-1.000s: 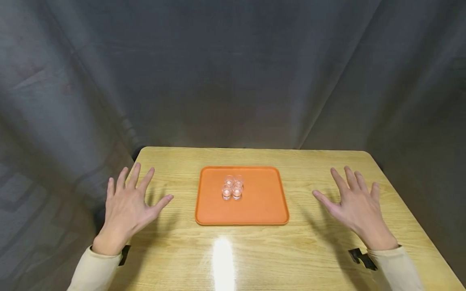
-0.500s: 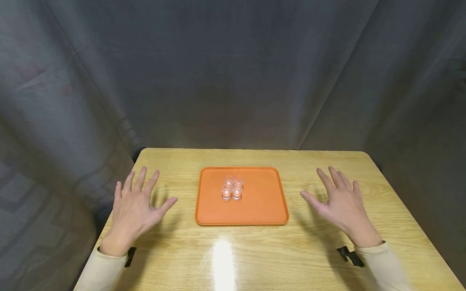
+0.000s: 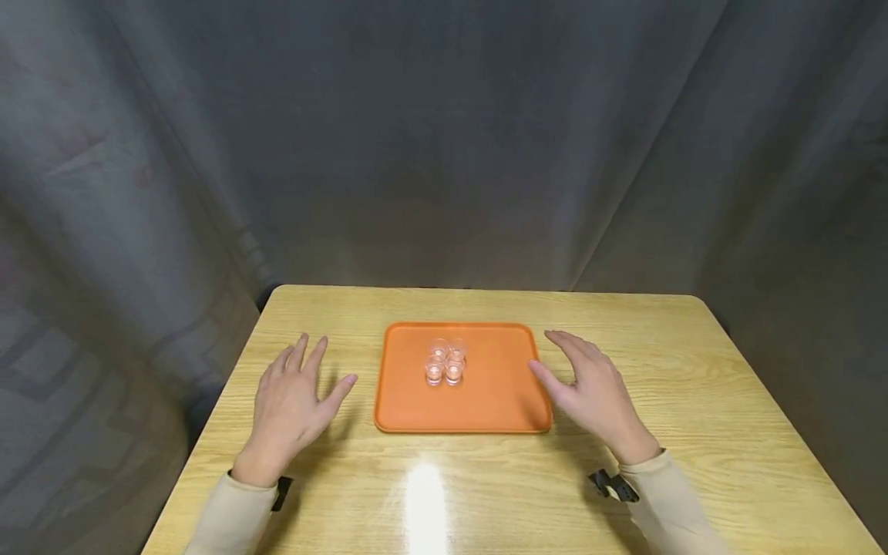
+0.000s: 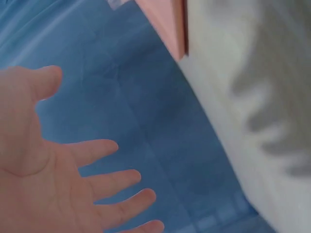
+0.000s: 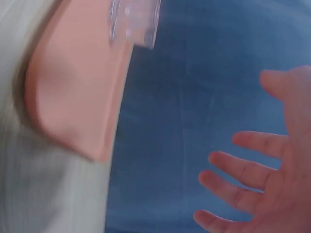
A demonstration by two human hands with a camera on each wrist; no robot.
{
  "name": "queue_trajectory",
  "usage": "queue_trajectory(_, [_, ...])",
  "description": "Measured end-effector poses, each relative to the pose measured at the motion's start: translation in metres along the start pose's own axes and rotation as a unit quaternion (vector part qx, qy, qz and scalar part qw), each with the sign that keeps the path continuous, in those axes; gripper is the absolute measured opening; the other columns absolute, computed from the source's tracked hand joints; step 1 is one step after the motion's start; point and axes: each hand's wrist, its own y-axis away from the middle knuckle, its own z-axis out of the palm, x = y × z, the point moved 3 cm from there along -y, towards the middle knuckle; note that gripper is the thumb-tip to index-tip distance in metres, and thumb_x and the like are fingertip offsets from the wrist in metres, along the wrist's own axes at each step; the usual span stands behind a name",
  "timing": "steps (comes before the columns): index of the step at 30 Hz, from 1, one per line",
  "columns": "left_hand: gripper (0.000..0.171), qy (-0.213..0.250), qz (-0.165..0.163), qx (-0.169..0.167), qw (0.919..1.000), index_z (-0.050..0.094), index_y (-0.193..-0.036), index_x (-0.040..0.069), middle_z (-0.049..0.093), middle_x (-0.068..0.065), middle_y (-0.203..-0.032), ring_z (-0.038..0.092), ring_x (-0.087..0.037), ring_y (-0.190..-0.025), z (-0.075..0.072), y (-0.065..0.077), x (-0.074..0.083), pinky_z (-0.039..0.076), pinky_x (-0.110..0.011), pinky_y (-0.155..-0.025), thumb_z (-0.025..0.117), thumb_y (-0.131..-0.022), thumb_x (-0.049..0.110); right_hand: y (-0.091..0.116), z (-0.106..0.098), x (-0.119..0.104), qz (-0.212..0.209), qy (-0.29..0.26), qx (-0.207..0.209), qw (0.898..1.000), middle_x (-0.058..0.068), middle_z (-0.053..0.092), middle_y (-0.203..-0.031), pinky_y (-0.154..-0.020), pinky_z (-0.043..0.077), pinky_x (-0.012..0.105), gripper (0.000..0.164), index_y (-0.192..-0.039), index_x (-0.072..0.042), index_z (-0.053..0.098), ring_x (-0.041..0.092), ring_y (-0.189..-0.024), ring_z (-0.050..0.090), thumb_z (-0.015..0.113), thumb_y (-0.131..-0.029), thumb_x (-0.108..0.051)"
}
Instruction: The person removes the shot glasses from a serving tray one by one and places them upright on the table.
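Several small clear glasses (image 3: 454,373) stand in a tight cluster, left of centre on an orange tray (image 3: 499,401). To the tray's left, my left hand (image 3: 287,408) hovers with fingers spread and nothing in it. My right hand (image 3: 593,393) is at the tray's right edge, its thumb tip overlapping the rim in the head view; it holds nothing. In the right wrist view the glasses (image 5: 133,22) show at the top, beyond the spread fingers (image 5: 243,170). The left wrist view catches just a corner of the tray (image 4: 167,29).
The tray lies on a light wood-grain table (image 3: 347,493) with rounded far corners. A dark grey curtain (image 3: 444,154) hangs behind it and along the sides. A bright light reflection shows on the tabletop in front of the tray.
Both hands have moved inward toward the tray, the right one farther, from well right of it to its right edge. Glasses and tray have stayed in place.
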Motion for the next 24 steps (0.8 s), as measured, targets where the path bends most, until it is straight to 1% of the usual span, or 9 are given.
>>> queue_trajectory(3, [0.081,0.004,0.004,0.0,1.0,0.046,-0.161,0.005,0.041,-0.033,-0.163,0.043,-0.058,-0.145,0.014,0.0,0.002,0.037,-0.075,-0.112,0.061,-0.102,0.059,-0.004,0.015,-0.01,0.013,-0.026,-0.017,0.999,0.019,0.068,-0.142,-0.106,0.051,0.062,0.055,-0.144,-0.006,0.066,0.043,-0.13,0.065,0.071,-0.103,-0.043])
queue_trajectory(6, [0.081,0.02,0.002,-0.011,0.9997,0.047,-0.16,0.003,0.045,-0.033,-0.161,0.048,-0.058,-0.142,0.026,0.0,0.005,0.042,-0.074,-0.108,0.06,-0.103,0.059,-0.009,0.029,-0.018,0.018,-0.052,-0.032,0.998,0.017,0.07,-0.139,-0.105,0.053,0.059,0.054,-0.143,-0.007,0.067,0.039,-0.126,0.069,0.07,-0.103,-0.043])
queue_trajectory(11, [0.082,0.069,-0.021,-0.043,0.9965,0.043,-0.161,0.0,0.053,-0.032,-0.154,0.056,-0.056,-0.135,0.04,-0.002,0.006,0.047,-0.07,-0.104,0.063,-0.104,0.055,-0.014,0.047,-0.028,0.03,-0.098,-0.053,0.993,0.012,0.073,-0.135,-0.1,0.056,0.056,0.05,-0.14,-0.009,0.069,0.033,-0.122,0.071,0.073,-0.102,-0.041])
queue_trajectory(15, [0.08,0.1,-0.04,-0.073,0.9915,0.041,-0.162,0.001,0.063,-0.026,-0.146,0.061,-0.05,-0.131,0.047,-0.007,0.005,0.05,-0.065,-0.101,0.064,-0.104,0.051,-0.017,0.061,-0.034,0.039,-0.125,-0.071,0.989,0.008,0.073,-0.137,-0.098,0.057,0.056,0.047,-0.138,-0.01,0.071,0.03,-0.12,0.071,0.074,-0.101,-0.038])
queue_trajectory(16, [0.079,0.105,-0.044,-0.081,0.9902,0.041,-0.162,0.001,0.066,-0.023,-0.144,0.063,-0.047,-0.128,0.049,-0.008,0.005,0.052,-0.063,-0.099,0.064,-0.104,0.05,-0.017,0.064,-0.035,0.041,-0.131,-0.074,0.988,0.008,0.073,-0.137,-0.097,0.057,0.055,0.047,-0.138,-0.01,0.071,0.03,-0.119,0.071,0.075,-0.1,-0.037])
queue_trajectory(18, [0.078,0.11,-0.048,-0.094,0.9883,0.041,-0.162,0.002,0.07,-0.018,-0.137,0.068,-0.041,-0.118,0.052,-0.012,0.005,0.054,-0.057,-0.091,0.064,-0.104,0.049,-0.018,0.071,-0.037,0.042,-0.141,-0.08,0.986,0.007,0.074,-0.135,-0.097,0.057,0.055,0.045,-0.137,-0.01,0.072,0.029,-0.117,0.071,0.076,-0.1,-0.035])
queue_trajectory(20, [0.078,0.111,-0.053,-0.102,0.9871,0.042,-0.162,0.003,0.072,-0.014,-0.131,0.07,-0.034,-0.106,0.054,-0.016,0.005,0.054,-0.05,-0.082,0.064,-0.104,0.05,-0.018,0.077,-0.04,0.045,-0.15,-0.084,0.984,0.008,0.075,-0.13,-0.096,0.058,0.054,0.044,-0.136,-0.009,0.072,0.029,-0.115,0.072,0.078,-0.099,-0.032])
queue_trajectory(22, [0.077,0.113,-0.058,-0.111,0.9857,0.042,-0.162,0.003,0.073,-0.011,-0.126,0.068,-0.026,-0.094,0.055,-0.02,0.005,0.051,-0.042,-0.075,0.064,-0.104,0.05,-0.019,0.082,-0.042,0.048,-0.158,-0.085,0.983,0.009,0.077,-0.126,-0.095,0.058,0.053,0.044,-0.134,-0.009,0.073,0.029,-0.112,0.073,0.08,-0.097,-0.03])
queue_trajectory(24, [0.077,0.12,-0.063,-0.12,0.9835,0.042,-0.162,0.003,0.072,-0.009,-0.123,0.063,-0.022,-0.084,0.057,-0.024,0.005,0.047,-0.037,-0.071,0.064,-0.104,0.049,-0.021,0.087,-0.044,0.049,-0.162,-0.084,0.982,0.009,0.078,-0.122,-0.094,0.059,0.052,0.044,-0.133,-0.008,0.073,0.03,-0.108,0.075,0.081,-0.096,-0.03])
